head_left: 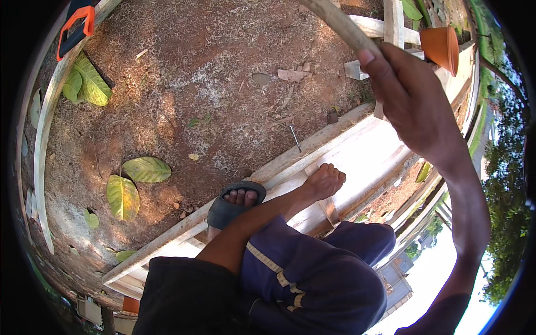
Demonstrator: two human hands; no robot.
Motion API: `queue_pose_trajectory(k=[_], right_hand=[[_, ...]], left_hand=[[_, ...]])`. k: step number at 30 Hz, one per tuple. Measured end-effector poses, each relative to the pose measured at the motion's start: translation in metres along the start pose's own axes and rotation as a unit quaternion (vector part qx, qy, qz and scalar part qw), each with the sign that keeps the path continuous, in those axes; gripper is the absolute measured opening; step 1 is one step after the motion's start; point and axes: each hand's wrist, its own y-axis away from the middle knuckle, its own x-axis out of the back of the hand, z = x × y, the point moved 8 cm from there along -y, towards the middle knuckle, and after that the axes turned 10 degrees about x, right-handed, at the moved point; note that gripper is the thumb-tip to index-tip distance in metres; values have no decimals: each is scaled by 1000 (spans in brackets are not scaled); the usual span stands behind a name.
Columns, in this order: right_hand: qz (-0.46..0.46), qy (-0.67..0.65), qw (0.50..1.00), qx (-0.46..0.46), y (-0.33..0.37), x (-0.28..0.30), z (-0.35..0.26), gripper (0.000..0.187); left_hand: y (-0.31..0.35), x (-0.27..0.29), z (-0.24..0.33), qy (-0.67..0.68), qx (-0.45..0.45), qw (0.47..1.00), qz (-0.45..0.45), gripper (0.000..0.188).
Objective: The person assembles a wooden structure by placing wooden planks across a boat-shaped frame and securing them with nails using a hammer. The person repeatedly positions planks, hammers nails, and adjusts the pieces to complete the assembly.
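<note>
My right hand (416,97) is raised at the upper right, its fingers wrapped round a light wooden handle (343,25). The handle's far end runs out of the picture at the top, so its kind cannot be told. Below it my left hand (325,182) is curled closed over a pale wooden plank frame (357,162); whatever its fingers hold, if anything, is hidden. A metal nail (295,138) sticks up from the frame's far edge, a little beyond my left hand. My foot in a dark sandal (234,204) presses on the same frame.
A saw with an orange and black handle (78,28) lies at the upper left beside a curved wooden strip (42,151). Large leaves (147,169) lie on the brown soil. A terracotta pot (440,49) and crossed wooden slats (393,22) are at the upper right.
</note>
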Motion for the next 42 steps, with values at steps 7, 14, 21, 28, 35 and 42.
queue_pose_trajectory(k=[7, 14, 21, 28, 35, 42], right_hand=[[-181, 39, 982, -20, 59, -68, 17, 41], [-32, -34, 999, -22, 9, -16, 3, 40], [-178, -9, 983, -52, 61, -76, 36, 37], [13, -37, 999, -37, 12, -10, 19, 38], [-158, 9, 983, -88, 66, -81, 36, 35], [50, 13, 999, -13, 20, 7, 22, 38]], left_hand=[[1, 7, 4, 4, -16, 999, 49, 20], [2, -2, 0, -19, 0, 1000, 25, 18], [0, -5, 1, 18, 2, 1000, 2, 22], [1, -2, 0, -41, -4, 999, 11, 21], [2, -2, 5, -15, -14, 1000, 15, 19], [4, -2, 5, 0, -1, 1000, 16, 18]])
